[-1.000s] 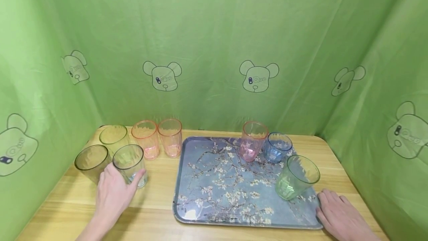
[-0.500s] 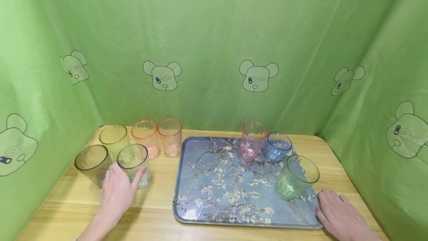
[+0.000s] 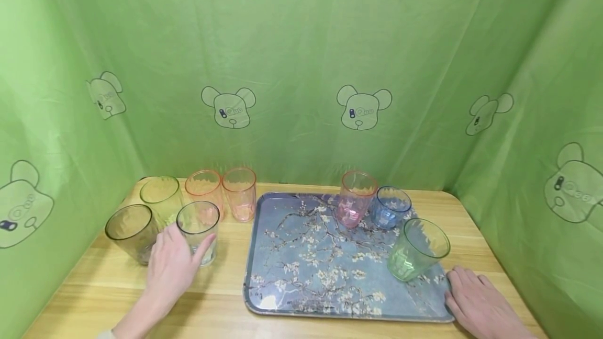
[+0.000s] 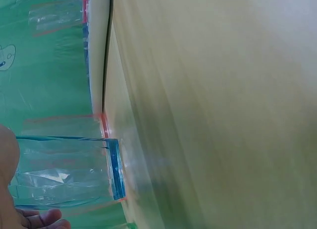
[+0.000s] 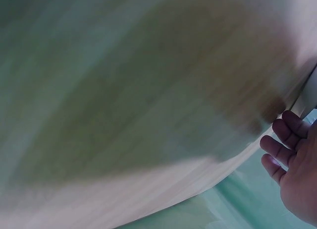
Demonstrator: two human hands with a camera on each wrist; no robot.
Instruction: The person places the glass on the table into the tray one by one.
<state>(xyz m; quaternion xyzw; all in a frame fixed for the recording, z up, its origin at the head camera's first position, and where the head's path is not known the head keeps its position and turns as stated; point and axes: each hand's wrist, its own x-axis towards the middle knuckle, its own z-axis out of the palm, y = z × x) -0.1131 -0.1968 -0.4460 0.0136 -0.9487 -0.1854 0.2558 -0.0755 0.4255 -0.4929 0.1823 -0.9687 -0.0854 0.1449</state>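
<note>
In the head view my left hand [image 3: 171, 263] grips a clear glass tumbler [image 3: 199, 217] with a dark rim, thumb on its right side. The left wrist view shows that tumbler [image 4: 64, 172] sideways, close to the wood surface; whether its base touches is unclear. A smoky grey tumbler [image 3: 134, 234] stands just left of the hand, and a yellow-green one [image 3: 161, 198] behind. My right hand [image 3: 478, 300] lies at the right edge of the blossom-patterned tray [image 3: 278, 255], its fingers loosely bent and holding nothing. In the right wrist view those fingers [image 5: 280, 149] are slightly curved.
Two pinkish-orange tumblers [image 3: 240, 198] stand behind the left hand. On the tray are a pink tumbler [image 3: 355, 200], a short blue one [image 3: 390, 211] and a green one [image 3: 416, 252]. Green cloth [image 3: 301, 41] surrounds the wooden table [image 3: 221, 297].
My left hand has moved to the right with the clear tumbler, away from the smoky grey one. The right hand and the tray have stayed in place.
</note>
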